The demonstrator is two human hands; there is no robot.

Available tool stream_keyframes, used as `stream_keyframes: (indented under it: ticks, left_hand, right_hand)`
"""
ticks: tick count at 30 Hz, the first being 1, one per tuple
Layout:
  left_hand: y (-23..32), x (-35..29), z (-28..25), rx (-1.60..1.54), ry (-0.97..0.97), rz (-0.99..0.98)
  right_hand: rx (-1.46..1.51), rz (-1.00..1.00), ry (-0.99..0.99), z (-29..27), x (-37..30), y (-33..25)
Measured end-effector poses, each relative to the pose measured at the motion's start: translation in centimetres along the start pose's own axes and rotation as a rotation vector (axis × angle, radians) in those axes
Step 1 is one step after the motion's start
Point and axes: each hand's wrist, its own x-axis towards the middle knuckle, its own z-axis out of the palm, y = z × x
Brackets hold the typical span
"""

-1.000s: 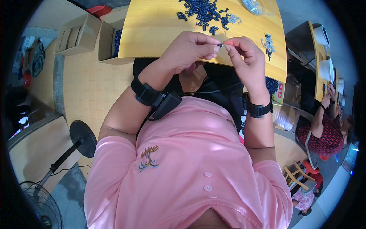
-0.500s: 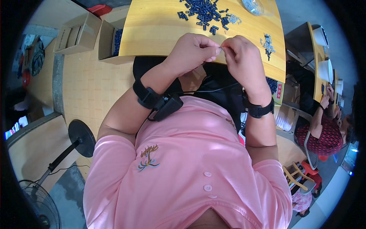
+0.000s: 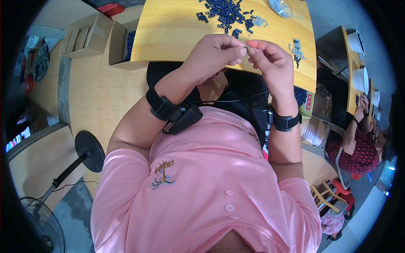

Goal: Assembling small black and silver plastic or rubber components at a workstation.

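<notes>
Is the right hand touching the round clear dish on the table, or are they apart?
Apart. The head view shows bare yellow tabletop between the right hand and the clear dish.

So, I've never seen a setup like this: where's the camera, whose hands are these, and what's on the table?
There is no robot here. A camera on the person's head looks down, and its wide lens bends straight edges. The left hand and right hand are the wearer's own, bare. Their fingertips meet around a tiny piece, too small to make out clearly. On the table lie a pile of small black pieces, two clusters of pale bits and a clear dish.
</notes>
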Motion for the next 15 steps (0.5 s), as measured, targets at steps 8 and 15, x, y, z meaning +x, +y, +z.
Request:
stream_keyframes:
  ticks: [8, 15]
  left_hand:
    - [0.19, 0.11, -0.13, -0.146, -0.110, -0.011]
    - [0.05, -0.10, 0.18, -0.107, -0.064, 0.027]
  right_hand:
    - [0.207, 0.055, -0.010, -0.49, -0.01, 0.55]
    - [0.058, -0.012, 0.058, 0.07, -0.13, 0.92]
